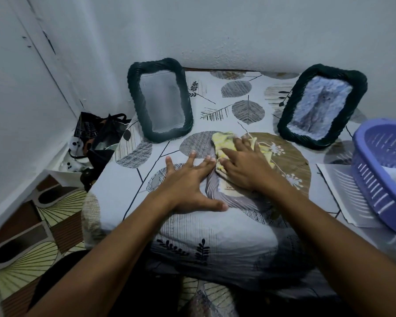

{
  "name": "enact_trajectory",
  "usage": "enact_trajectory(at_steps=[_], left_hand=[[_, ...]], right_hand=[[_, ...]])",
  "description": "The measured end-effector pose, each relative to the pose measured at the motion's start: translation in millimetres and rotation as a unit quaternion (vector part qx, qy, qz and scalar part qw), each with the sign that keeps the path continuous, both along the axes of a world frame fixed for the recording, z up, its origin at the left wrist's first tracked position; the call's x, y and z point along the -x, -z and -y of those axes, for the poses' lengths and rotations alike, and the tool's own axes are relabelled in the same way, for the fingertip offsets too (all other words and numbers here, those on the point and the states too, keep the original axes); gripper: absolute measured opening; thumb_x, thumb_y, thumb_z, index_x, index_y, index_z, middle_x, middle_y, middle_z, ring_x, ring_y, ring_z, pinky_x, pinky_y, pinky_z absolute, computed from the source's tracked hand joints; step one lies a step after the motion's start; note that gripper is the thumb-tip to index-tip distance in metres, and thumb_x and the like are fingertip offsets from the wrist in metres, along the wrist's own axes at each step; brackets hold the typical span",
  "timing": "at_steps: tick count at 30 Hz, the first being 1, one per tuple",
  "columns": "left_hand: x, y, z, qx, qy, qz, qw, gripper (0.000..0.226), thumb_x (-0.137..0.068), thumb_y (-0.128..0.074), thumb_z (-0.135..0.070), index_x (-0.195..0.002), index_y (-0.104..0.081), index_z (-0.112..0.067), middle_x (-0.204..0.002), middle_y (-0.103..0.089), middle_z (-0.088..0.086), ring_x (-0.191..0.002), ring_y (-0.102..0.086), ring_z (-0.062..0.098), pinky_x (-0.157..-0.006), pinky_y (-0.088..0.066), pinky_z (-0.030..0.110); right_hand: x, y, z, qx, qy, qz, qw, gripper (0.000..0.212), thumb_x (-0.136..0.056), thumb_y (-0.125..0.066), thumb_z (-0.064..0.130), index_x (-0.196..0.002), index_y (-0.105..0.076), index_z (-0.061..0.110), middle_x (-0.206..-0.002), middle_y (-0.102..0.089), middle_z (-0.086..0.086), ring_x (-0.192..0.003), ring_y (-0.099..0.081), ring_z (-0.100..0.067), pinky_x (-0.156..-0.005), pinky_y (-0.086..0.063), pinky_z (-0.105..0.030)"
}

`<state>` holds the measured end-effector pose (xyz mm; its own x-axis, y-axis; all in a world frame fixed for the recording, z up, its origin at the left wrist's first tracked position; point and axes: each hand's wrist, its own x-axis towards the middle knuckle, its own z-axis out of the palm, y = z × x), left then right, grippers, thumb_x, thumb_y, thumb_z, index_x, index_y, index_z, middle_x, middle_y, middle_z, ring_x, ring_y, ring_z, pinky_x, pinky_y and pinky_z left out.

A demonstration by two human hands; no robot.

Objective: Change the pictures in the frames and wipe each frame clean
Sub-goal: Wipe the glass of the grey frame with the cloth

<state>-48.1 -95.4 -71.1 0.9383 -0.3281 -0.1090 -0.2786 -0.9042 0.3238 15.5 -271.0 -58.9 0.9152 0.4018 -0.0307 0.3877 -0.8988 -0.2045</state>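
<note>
While the left hand [188,179] lies spread flat, bracing a grey ribbed frame [217,191] lying on the leaf-print desk [128,191], the right hand [245,165] presses a yellow cloth [224,143] onto it, fingers straight, evidently wiping. Beyond, an empty dark wicker frame [161,99] and one holding a cat picture [321,106] lean against the wall.

Tabletop [215,225]: pale cloth printed with grey hatched leaves, black sprigs, one brown leaf.
Left of its centre: picture frame [161,100], dark green twisted weave.
Right: matching frame [321,105], grey cat photo.
Centre: cloth [225,143], yellow and white.
Far right: basket [382,170], lilac, slotted.
</note>
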Motion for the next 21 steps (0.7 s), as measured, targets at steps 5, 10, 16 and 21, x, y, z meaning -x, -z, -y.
enact_trajectory(at_steps=[5, 10, 16, 21], left_hand=[[1, -1, 0, 0.008, -0.003, 0.004, 1.0, 0.12, -0.059, -0.049, -0.09, -0.153, -0.003, -0.032, -0.16, -0.002, -0.017, -0.147, 0.015, 0.013, -0.107, 0.016, 0.068], [2, -2, 0, 0.025, -0.001, 0.005, 1.0, 0.119, -0.059, -0.053, -0.088, -0.151, 0.003, -0.037, -0.158, -0.003, -0.019, -0.148, 0.012, 0.016, -0.106, 0.016, 0.07], [1, 1, 0, 0.03, -0.005, 0.013, 0.999, 0.118, -0.058, -0.054, -0.088, -0.151, -0.002, -0.04, -0.159, -0.004, -0.02, -0.148, 0.012, 0.014, -0.106, 0.017, 0.068], [3, -2, 1, 0.059, -0.006, 0.015, 0.998, 0.102, -0.057, -0.06, -0.084, -0.145, -0.028, -0.043, -0.155, -0.02, -0.024, -0.148, 0.009, 0.014, -0.107, 0.017, 0.068]], right_hand=[[13, -5, 20, -0.033, -0.077, -0.028, 0.996, 0.049, -0.1, -0.037, 0.042, -0.143, -0.043, 0.02, -0.16, -0.012, -0.007, -0.148, -0.001, -0.022, -0.119, -0.008, -0.046], [21, -4, 34, -0.047, -0.123, -0.054, 0.99, 0.047, -0.099, -0.041, 0.042, -0.142, -0.044, 0.024, -0.16, -0.015, -0.001, -0.148, -0.002, -0.018, -0.119, -0.009, -0.044], [19, -5, 31, -0.052, -0.124, -0.037, 0.99, 0.046, -0.098, -0.042, 0.043, -0.14, -0.048, 0.023, -0.159, -0.019, -0.005, -0.148, -0.006, -0.021, -0.118, -0.016, -0.043], [33, -6, 42, -0.064, -0.166, -0.073, 0.981, 0.06, -0.09, -0.033, 0.057, -0.138, -0.049, 0.026, -0.159, -0.017, 0.004, -0.147, -0.006, -0.011, -0.119, -0.015, -0.046]])
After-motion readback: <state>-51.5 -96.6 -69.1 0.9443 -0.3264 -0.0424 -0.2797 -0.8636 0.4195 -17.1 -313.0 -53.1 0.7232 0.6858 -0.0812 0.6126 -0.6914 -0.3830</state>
